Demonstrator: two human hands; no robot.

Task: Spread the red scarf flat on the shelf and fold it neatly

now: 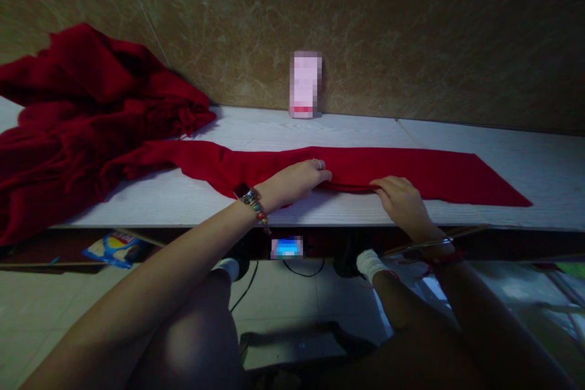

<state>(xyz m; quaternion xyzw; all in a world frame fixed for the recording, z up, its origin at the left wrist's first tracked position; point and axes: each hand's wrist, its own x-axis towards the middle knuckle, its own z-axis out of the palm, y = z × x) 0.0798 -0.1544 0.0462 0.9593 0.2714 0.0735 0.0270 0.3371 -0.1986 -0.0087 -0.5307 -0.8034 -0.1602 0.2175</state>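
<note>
A long red scarf [393,164] lies in a narrow folded strip along the white board, its right end cut at a slant. On its near edge, my left hand [301,181] is closed, fingertips pinching the cloth, with a ring, a watch and a beaded bracelet on that arm. To the right, my right hand [402,200] grips the same near edge between thumb and fingers. Toward the left the strip narrows and runs into a heap of red fabric [91,109] with fringes. The fingertips are partly hidden by the hands and the folds.
Behind the white board [256,128] rises a brown marbled wall [388,30]. A blurred pink upright object [305,85] leans there. Below the board are a blue-and-white packet [114,248], a lit screen [287,248], a dark cable [247,286] and my legs.
</note>
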